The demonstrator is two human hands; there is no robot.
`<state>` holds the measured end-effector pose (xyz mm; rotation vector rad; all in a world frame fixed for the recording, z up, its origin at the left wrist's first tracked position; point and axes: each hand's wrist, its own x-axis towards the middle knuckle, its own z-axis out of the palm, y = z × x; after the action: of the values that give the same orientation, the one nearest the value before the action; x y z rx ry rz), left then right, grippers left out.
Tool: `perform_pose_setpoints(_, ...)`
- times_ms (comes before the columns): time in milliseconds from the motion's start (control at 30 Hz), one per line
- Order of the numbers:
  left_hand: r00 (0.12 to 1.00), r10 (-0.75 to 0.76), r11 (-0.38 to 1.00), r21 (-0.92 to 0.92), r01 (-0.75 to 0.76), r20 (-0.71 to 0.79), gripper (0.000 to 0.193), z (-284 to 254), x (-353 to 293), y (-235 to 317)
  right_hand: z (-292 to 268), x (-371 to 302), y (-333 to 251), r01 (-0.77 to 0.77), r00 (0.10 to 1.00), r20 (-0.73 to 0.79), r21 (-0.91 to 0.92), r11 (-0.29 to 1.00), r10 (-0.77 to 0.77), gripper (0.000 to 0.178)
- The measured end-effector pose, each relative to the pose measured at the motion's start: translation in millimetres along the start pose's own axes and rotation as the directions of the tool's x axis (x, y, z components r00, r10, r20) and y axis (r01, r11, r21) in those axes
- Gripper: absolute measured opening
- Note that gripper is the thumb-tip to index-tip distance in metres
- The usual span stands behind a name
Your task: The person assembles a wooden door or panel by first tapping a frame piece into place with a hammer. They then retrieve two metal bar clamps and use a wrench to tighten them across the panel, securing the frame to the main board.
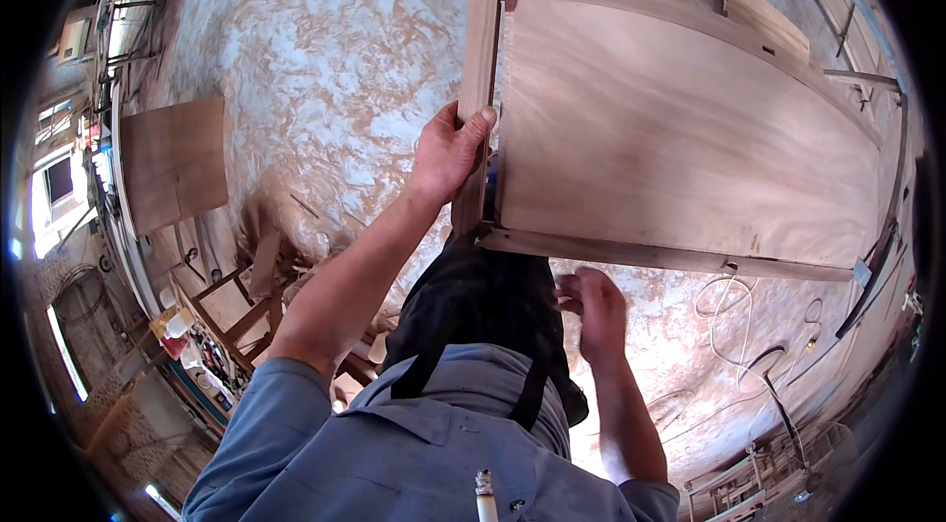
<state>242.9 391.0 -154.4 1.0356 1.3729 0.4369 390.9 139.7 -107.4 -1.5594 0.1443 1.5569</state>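
My left hand (451, 149) is closed round a wooden end rail (479, 49), its thumb lying over the top face. The rail stands at the left end of a large framed wooden panel (680, 133). A narrow dark gap separates rail and panel, and the rail meets the long frame pieces at its corners. Along the near side runs a long wooden frame piece (631, 253). Just below that piece is my right hand (597, 310), apart from the wood. Its fingers look bent but are smeared by motion, and nothing can be made out in them.
Loose boards (769, 19) lie beyond the panel. A brown sheet (175, 165) stands at the left by a cluttered bench and wooden frame pieces. On the floor at right lies a looped pale cord (731, 335). A cigarette tip (484, 485) juts in at the lower edge.
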Motion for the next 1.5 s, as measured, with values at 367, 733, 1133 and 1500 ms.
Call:
perform_pose_setpoints(367, 1.0, 0.014, 0.986, -0.169, -0.009, 0.027, 0.051, 2.4, -1.2, 3.7, 22.2, 50.8, 28.2, 0.053, 0.984, 0.119, 0.519, 0.853, -0.134, 0.04)
perform_pose_setpoints(733, 0.99, -0.043, 0.98, -0.188, 0.069, 0.136, 0.052, -2.3, 1.5, 8.9, 26.8, 45.5, 22.5, 0.073, 0.983, 0.107, 0.527, 0.847, -0.152, 0.041)
perform_pose_setpoints(1133, 0.999, -0.019, 0.993, -0.118, 0.022, 0.03, 0.05, 17.8, -7.2, 9.9, 28.5, 47.6, 23.1, 0.034, 0.989, 0.105, 0.547, 0.836, -0.109, 0.036)
perform_pose_setpoints(1500, 0.999, -0.013, 0.986, 0.165, 0.004, 0.052, 0.074, 24.4, -7.3, 26.7, 26.7, 47.9, 17.1, -0.006, 0.993, 0.105, 0.539, 0.842, -0.06, 0.036)
